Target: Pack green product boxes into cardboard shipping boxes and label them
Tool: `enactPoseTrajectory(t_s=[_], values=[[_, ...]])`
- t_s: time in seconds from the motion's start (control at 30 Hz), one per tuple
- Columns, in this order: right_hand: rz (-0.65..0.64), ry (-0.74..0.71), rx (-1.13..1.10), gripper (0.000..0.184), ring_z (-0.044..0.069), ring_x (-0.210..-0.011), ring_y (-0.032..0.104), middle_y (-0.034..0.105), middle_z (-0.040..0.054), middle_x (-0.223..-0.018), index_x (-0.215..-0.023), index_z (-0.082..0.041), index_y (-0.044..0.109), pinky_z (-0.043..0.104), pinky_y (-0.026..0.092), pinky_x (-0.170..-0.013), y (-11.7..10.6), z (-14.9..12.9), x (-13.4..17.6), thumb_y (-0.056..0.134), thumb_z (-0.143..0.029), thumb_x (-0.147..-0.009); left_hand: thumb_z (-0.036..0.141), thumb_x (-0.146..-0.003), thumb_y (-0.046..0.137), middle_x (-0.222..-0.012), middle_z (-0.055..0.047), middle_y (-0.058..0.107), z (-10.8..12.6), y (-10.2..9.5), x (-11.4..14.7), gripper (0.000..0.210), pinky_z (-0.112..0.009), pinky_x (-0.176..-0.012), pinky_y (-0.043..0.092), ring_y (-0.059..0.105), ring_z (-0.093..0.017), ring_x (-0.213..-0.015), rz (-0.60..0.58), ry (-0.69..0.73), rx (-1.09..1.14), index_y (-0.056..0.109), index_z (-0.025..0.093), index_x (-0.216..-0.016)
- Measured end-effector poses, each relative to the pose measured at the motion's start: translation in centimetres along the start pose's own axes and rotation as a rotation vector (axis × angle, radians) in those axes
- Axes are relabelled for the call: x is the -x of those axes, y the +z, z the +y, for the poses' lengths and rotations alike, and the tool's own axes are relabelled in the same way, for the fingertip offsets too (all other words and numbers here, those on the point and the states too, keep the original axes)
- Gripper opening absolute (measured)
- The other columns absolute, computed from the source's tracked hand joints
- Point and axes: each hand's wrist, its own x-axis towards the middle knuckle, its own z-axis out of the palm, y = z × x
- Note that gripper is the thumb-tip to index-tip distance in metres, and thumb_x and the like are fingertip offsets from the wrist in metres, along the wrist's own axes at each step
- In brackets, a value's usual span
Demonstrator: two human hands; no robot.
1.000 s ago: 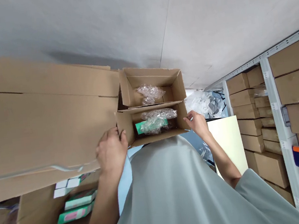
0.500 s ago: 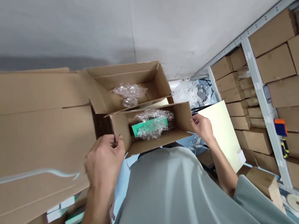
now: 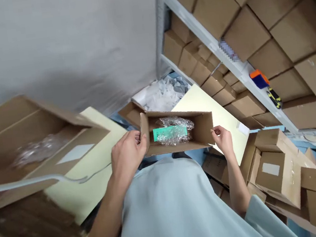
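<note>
Between my two hands is a small open cardboard box [image 3: 202, 130], held level in front of my body. Inside it lies a green packet [image 3: 160, 134], partly covered by crumpled clear plastic wrap [image 3: 178, 125]. My left hand [image 3: 129, 151] pinches the box's left end, thumb on one side and fingers on the other. At the right end, my right hand [image 3: 222, 137] grips the edge between thumb and fingertips. A larger open cardboard box [image 3: 60, 154] with clear plastic in it stands to the left, apart from the held box.
A pale yellow board [image 3: 194, 100] lies beyond the held box. White paper scraps [image 3: 166, 94] are piled near the wall. Metal shelving [image 3: 209, 45] full of cartons runs along the right. Several cartons [image 3: 272, 173] stack at lower right. A pale strap [image 3: 38, 181] crosses the left side.
My body and view have turned to the right. Both hands carry the small box away from the larger open box, which now sits further left.
</note>
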Motion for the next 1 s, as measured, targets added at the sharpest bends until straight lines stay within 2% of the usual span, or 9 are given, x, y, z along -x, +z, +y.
enactPoseTrajectory(t_s=[0.13,0.23,0.37,0.47,0.57,0.7,0.83,0.93,1.0], values=[[0.111,0.182,-0.083,0.031,0.028,-0.080,0.077,0.082,0.0087,-0.084,-0.088,-0.026,0.070,0.037,0.057,-0.080,-2.7,8.9,-1.0,0.059,-0.054,-0.095,0.045,-0.101,0.052,-0.103,-0.012,0.083,8.3,6.7,-4.5,0.028,-0.041,-0.081,0.055,0.078,-0.033,-0.095,-0.114,0.164,-0.064,0.070,0.024,-0.096],[0.177,0.302,-0.119,0.030,0.028,-0.077,0.076,0.080,0.0076,-0.081,-0.086,-0.026,0.069,0.037,0.056,-0.078,-4.2,14.5,-1.9,0.059,-0.054,-0.093,0.045,-0.101,0.053,-0.103,-0.013,0.082,13.9,11.7,-7.5,0.030,-0.040,-0.081,0.055,0.078,-0.033,-0.096,-0.179,0.256,-0.102,0.074,0.023,-0.103],[0.195,0.441,-0.161,0.025,0.028,-0.075,0.077,0.082,0.0068,-0.084,-0.086,-0.027,0.068,0.037,0.057,-0.078,-5.6,20.0,-3.0,0.062,-0.051,-0.091,0.045,-0.103,0.051,-0.112,-0.015,0.082,20.0,17.3,-10.4,0.036,-0.041,-0.083,0.054,0.076,-0.034,-0.098,-0.231,0.366,-0.160,0.077,0.021,-0.112],[0.220,0.515,-0.185,0.021,0.027,-0.076,0.078,0.083,0.0060,-0.086,-0.086,-0.028,0.067,0.037,0.057,-0.080,-6.1,22.5,-3.8,0.063,-0.047,-0.092,0.044,-0.105,0.049,-0.115,-0.016,0.082,23.5,20.0,-11.8,0.038,-0.040,-0.081,0.052,0.076,-0.033,-0.097,-0.276,0.440,-0.198,0.078,0.021,-0.113],[0.229,0.546,-0.215,0.021,0.026,-0.076,0.077,0.082,0.0056,-0.086,-0.085,-0.028,0.067,0.036,0.057,-0.079,-6.1,23.7,-4.6,0.063,-0.046,-0.095,0.042,-0.106,0.046,-0.118,-0.018,0.082,26.1,21.6,-12.9,0.038,-0.040,-0.081,0.050,0.076,-0.034,-0.098,-0.304,0.482,-0.241,0.077,0.020,-0.112],[0.240,0.559,-0.252,0.022,0.026,-0.078,0.077,0.083,0.0058,-0.088,-0.091,-0.026,0.070,0.035,0.057,-0.079,-5.7,24.1,-5.3,0.064,-0.045,-0.099,0.042,-0.106,0.048,-0.122,-0.019,0.082,28.0,22.2,-14.0,0.037,-0.041,-0.082,0.051,0.076,-0.035,-0.100,-0.318,0.493,-0.268,0.076,0.019,-0.115],[0.259,0.491,-0.314,0.029,0.025,-0.088,0.079,0.085,0.0095,-0.107,-0.113,-0.022,0.077,0.035,0.061,-0.083,-5.2,24.0,-4.6,0.062,-0.046,-0.104,0.040,-0.105,0.053,-0.128,-0.017,0.080,28.0,21.5,-13.8,0.039,-0.038,-0.086,0.054,0.077,-0.030,-0.098,-0.321,0.483,-0.144,0.074,0.018,-0.129],[0.278,0.450,-0.345,0.033,0.024,-0.093,0.080,0.084,0.0129,-0.122,-0.121,-0.021,0.080,0.036,0.064,-0.086,-4.7,23.8,-4.0,0.061,-0.044,-0.107,0.033,-0.105,0.050,-0.133,-0.013,0.077,27.4,21.1,-12.8,0.035,-0.036,-0.088,0.056,0.076,-0.023,-0.089,-0.355,0.534,-0.079,0.079,0.021,-0.120],[0.297,0.444,-0.345,0.034,0.024,-0.095,0.081,0.084,0.0133,-0.123,-0.122,-0.020,0.081,0.037,0.066,-0.089,-4.4,23.5,-3.8,0.063,-0.045,-0.108,0.031,-0.104,0.050,-0.134,-0.011,0.077,27.1,21.3,-12.0,0.034,-0.034,-0.089,0.056,0.076,-0.021,-0.089,-0.397,0.591,-0.062,0.081,0.022,-0.111]])
